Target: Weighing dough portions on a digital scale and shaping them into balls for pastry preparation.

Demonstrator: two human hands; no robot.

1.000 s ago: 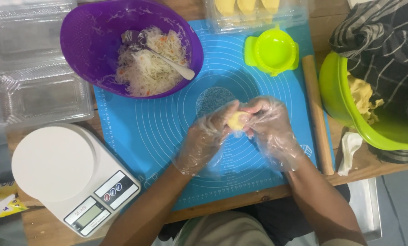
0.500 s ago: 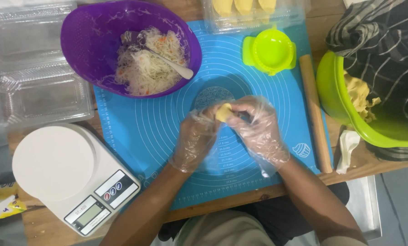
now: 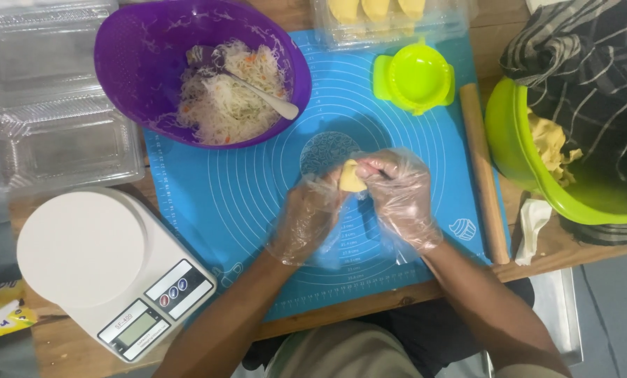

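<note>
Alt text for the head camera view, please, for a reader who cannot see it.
Two hands in clear plastic gloves, left hand and right hand, pinch a small piece of yellow dough above a blue baking mat. Around it sit a purple bowl of noodle filling with a spoon, a green dumpling press, a wooden rolling pin and a white kitchen scale.

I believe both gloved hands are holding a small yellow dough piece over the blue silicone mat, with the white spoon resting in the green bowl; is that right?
Not quite: the head view shows the white spoon in the purple bowl, not the green one. Both hands, left and right, do hold the small yellow dough piece over the blue silicone mat.
</note>
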